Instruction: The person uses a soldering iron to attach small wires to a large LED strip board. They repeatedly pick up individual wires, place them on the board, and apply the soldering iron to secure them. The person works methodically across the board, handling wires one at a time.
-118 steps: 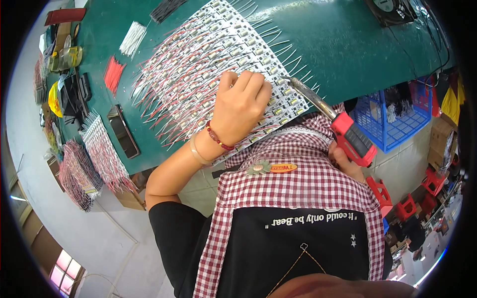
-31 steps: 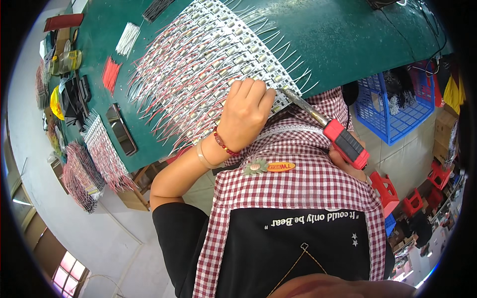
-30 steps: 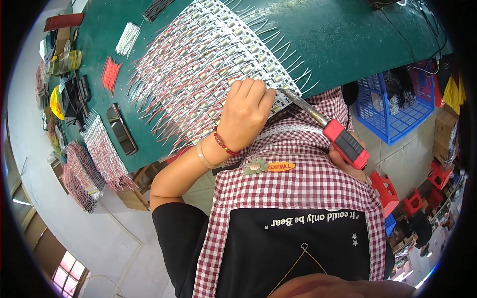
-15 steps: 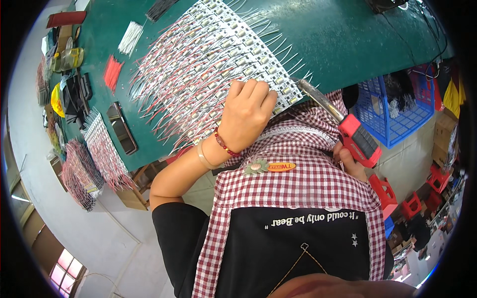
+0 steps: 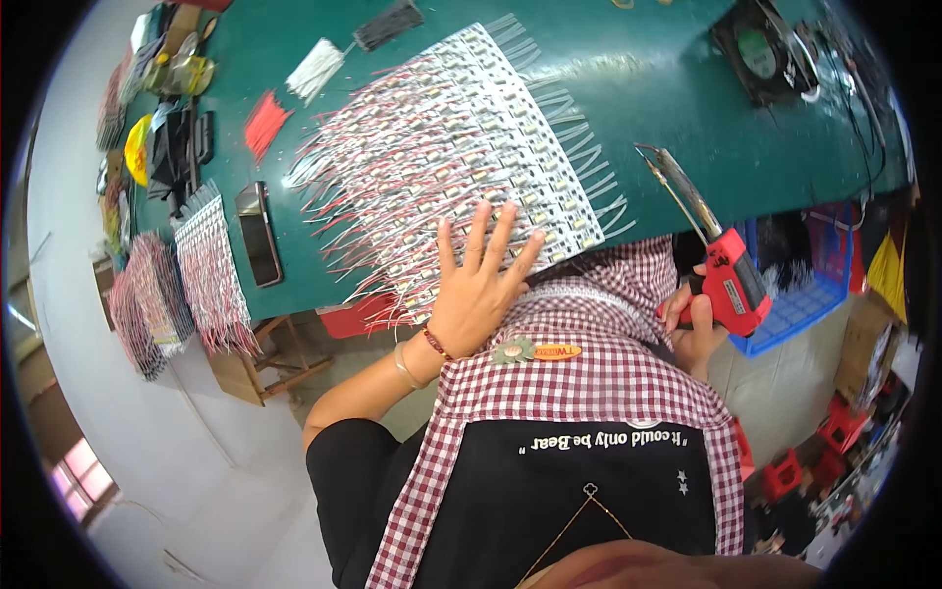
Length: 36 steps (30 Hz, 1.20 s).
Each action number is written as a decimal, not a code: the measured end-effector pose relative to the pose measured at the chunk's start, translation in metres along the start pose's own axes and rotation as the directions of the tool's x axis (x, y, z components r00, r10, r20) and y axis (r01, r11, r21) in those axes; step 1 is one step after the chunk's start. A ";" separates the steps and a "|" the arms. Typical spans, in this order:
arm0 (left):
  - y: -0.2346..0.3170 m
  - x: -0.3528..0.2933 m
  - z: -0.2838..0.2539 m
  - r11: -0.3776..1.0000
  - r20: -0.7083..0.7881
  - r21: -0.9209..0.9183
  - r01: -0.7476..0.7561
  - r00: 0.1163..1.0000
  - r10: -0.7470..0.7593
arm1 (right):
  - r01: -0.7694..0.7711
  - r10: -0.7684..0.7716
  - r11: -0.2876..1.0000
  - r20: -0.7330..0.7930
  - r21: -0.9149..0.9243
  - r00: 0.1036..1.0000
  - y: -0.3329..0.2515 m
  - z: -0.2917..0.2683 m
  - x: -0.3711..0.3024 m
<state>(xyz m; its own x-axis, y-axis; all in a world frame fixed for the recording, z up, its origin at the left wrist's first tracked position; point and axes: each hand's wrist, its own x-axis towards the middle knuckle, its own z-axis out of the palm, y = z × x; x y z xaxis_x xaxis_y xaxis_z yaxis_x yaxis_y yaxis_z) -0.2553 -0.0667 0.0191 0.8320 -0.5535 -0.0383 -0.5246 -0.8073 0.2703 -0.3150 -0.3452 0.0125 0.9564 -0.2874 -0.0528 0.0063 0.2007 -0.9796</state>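
Note:
A wide white panel of small circuit boards (image 5: 549,162) lies at the near edge of the green table, with red and white wires fanning off its left side and pale wires off its right. My left hand (image 5: 478,285) rests flat on the panel's near part, fingers spread, holding nothing. In my right hand (image 5: 695,324) is a red and black soldering gun (image 5: 738,285), its fingers wrapped around the handle. The gun's metal tube and thin wire-feed tip point up and left, apart from the panel.
Bundles of white wires (image 5: 316,69), red wires (image 5: 265,123) and black wires (image 5: 389,24) lie beyond the panel. A phone (image 5: 259,236) and another wired panel (image 5: 211,270) are at the left. A black fan (image 5: 760,54) stands far right, and a blue crate (image 5: 810,299) sits below the table edge.
My left hand has gone from curled fingers to spread flat on the panel. The soldering gun has pulled away from the panel's right edge. The whole view has shifted.

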 end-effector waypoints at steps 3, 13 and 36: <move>-0.001 0.007 0.005 0.999 -0.036 0.046 0.009 0.999 -0.008 | 0.044 -0.046 0.997 0.042 0.055 0.998 -0.005 0.004 0.013; -0.030 0.047 -0.053 0.986 -0.322 0.159 0.058 0.947 -0.004 | 0.170 -0.170 0.984 -0.015 0.059 0.985 0.001 0.006 0.027; -0.235 0.191 -0.042 0.965 -0.475 0.032 0.260 0.853 -0.214 | 0.204 -0.205 0.978 0.014 0.048 0.979 -0.015 0.023 0.040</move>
<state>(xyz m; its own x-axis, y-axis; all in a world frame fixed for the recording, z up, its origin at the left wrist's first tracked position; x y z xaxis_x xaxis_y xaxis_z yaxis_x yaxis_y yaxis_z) 0.0351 0.0260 -0.0109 0.9082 -0.2021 0.3666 -0.2959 -0.9294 0.2206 -0.2702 -0.3378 0.0295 0.9389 -0.3089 0.1519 0.2153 0.1828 -0.9593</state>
